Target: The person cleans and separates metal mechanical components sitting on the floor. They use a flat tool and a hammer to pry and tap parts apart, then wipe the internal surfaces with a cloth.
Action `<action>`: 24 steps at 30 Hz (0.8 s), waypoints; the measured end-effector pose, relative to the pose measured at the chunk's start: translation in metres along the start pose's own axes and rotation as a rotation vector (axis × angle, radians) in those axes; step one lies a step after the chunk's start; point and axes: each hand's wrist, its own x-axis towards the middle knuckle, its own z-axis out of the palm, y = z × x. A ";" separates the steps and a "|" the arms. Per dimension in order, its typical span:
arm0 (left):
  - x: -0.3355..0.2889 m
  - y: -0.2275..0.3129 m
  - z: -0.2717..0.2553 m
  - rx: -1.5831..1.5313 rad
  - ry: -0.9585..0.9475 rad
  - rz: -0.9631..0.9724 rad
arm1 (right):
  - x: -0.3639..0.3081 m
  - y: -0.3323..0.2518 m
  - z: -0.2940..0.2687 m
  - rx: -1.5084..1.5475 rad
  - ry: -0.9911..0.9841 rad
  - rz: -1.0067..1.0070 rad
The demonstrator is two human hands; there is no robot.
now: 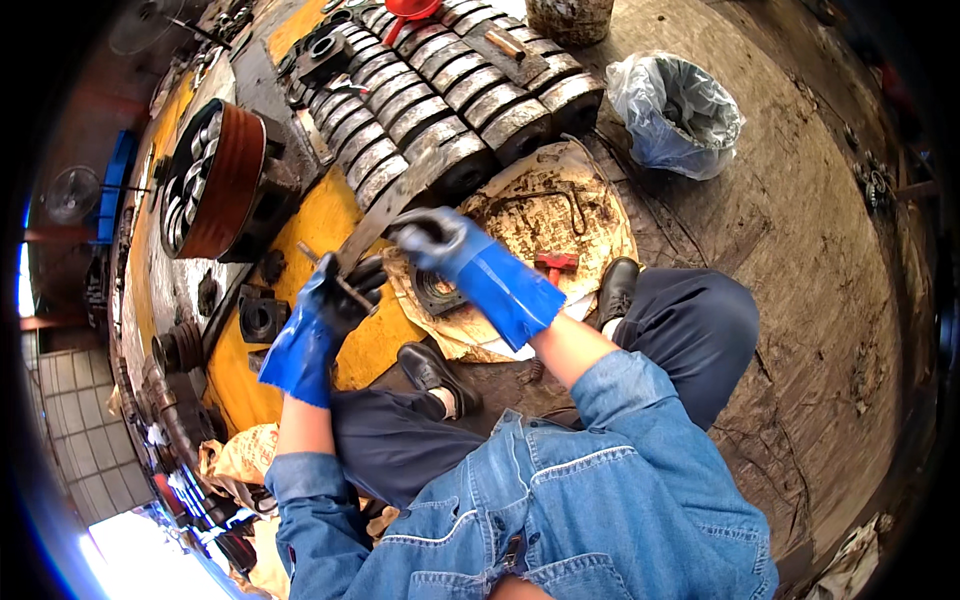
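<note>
Your left hand (pixel 328 300) wraps around a metal bar (pixel 377 222) beside the left edge of the stained sheet (pixel 602 205) | your right hand (pixel 437 240): blurred, grip unclear | beige sack (pixel 250 450): red print, illegible

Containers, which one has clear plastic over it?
The rightmost container, draped in clear plastic; the grimy bucket at top and rust-red drum at left show none.

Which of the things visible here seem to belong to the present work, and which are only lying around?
Probably in use:
metal bar, in the left hand
holed block, near the right hand

Apparently lying around:
plastic-lined bin
red bowl-like item
</note>
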 end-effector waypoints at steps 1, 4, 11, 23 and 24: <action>0.007 0.006 -0.016 0.036 -0.004 0.013 | 0.017 0.027 -0.031 -0.045 0.116 0.088; 0.029 0.012 -0.045 0.132 -0.051 -0.061 | 0.026 0.121 -0.153 -0.562 0.587 0.406; 0.028 0.008 -0.025 0.893 0.513 0.133 | 0.003 0.144 -0.249 -1.099 0.623 0.926; 0.042 -0.005 -0.017 1.357 0.652 0.111 | 0.048 0.182 -0.291 -1.227 0.426 1.128; 0.044 -0.005 -0.011 1.433 0.654 0.075 | 0.051 0.183 -0.292 -1.218 0.441 1.182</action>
